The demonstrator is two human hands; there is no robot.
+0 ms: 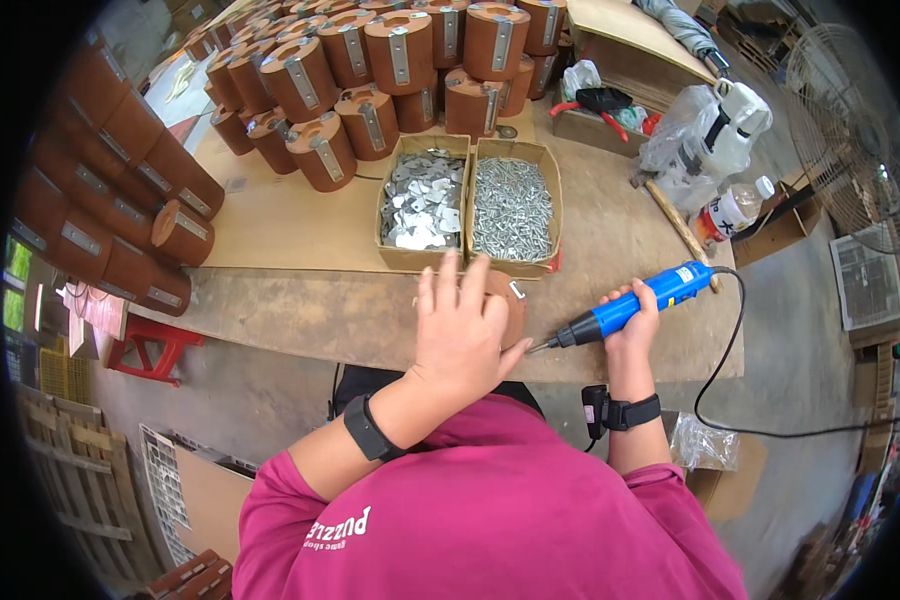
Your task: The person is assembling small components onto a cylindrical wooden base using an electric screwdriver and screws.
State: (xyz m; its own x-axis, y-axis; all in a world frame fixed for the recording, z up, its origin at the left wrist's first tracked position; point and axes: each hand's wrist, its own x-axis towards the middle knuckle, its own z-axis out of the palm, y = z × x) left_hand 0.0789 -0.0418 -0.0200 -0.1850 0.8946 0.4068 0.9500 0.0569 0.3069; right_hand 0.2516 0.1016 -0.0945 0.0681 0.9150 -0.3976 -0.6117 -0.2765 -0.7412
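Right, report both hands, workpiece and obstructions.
Right hand grips blue electric screwdriver. Left hand spread at brown cylinder, partly hiding it. Two cardboard boxes just beyond.

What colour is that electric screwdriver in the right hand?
The electric screwdriver is blue with a black nose. It shows best in the head view.

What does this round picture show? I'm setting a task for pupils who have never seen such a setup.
There is no robot: a camera worn on a person's head looks down, and its fisheye lens bends straight edges. The right hand grips a blue corded power tool. The left hand, fingers spread, is at a brown cylinder it partly hides. On the table, two cardboard boxes hold flat metal pieces and small screws; more cylinders stand behind.
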